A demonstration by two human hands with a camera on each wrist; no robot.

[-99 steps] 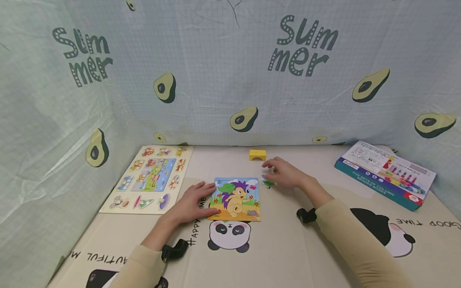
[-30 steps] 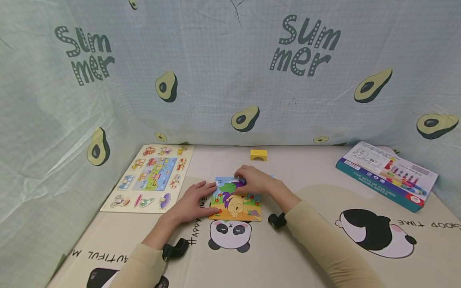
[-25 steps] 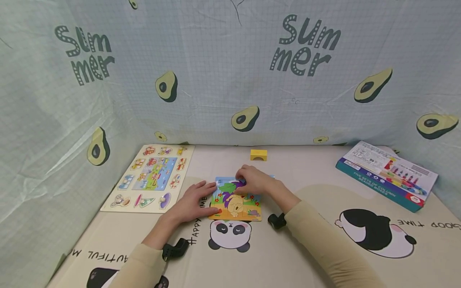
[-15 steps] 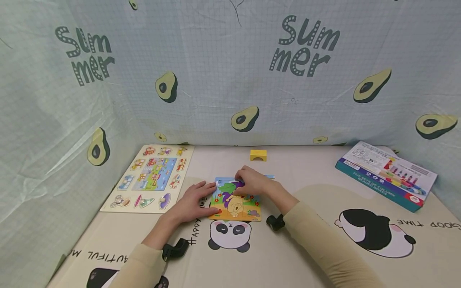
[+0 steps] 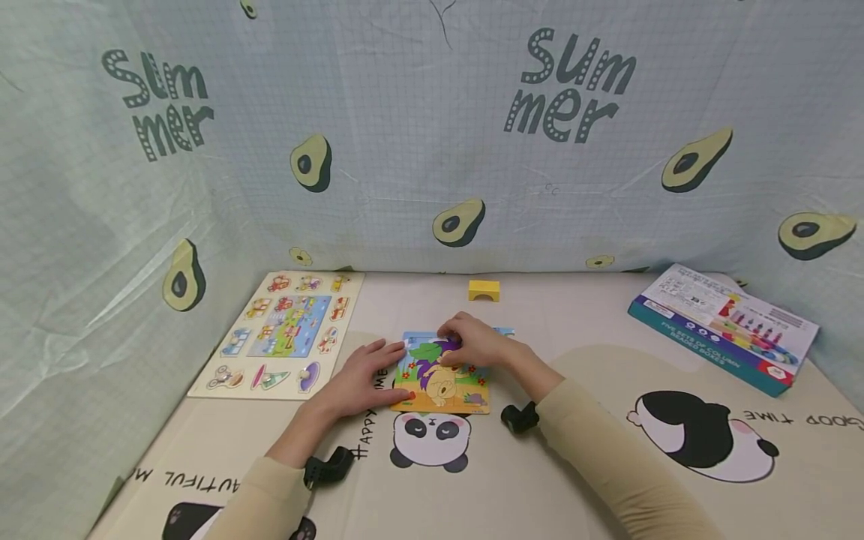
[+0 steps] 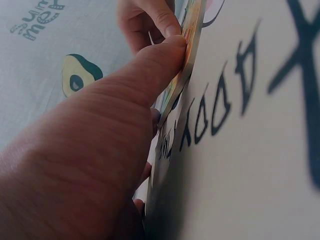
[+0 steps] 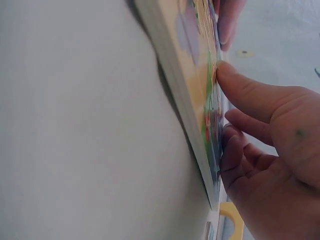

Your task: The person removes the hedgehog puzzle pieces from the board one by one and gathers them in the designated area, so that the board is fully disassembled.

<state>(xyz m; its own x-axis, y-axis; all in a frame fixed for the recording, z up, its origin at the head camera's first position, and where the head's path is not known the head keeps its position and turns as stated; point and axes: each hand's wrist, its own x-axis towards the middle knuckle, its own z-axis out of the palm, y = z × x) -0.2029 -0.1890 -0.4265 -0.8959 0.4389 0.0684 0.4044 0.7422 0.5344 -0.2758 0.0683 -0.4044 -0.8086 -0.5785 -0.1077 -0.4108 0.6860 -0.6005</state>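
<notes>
A square jigsaw puzzle (image 5: 442, 390) with a purple-haired hedgehog picture lies mid-table in the head view. My left hand (image 5: 361, 379) lies along its left edge, fingers extended, thumb (image 6: 172, 45) on the face near the rim. Over the upper right of the picture, my right hand (image 5: 475, 341) bends its fingers onto the surface. Its thumb (image 7: 232, 77) touches the face in the right wrist view, apart from the bent fingers. The hand covers the hedgehog's head; whether a piece is pinched there is hidden. A blue puzzle piece (image 5: 506, 331) lies just beyond this hand, partly hidden.
A yellow arch block (image 5: 484, 291) stands behind the puzzle. At left lies a cream peg puzzle board (image 5: 347, 330) with vehicle pictures. A bead-game box (image 5: 722, 330) sits at the right rear. Patterned cloth (image 5: 378, 150) walls the back and sides.
Since the oldest frame, my right hand has moved left from beside the loose piece onto the puzzle. Over the last second it has shifted only slightly. My left hand has stayed put.
</notes>
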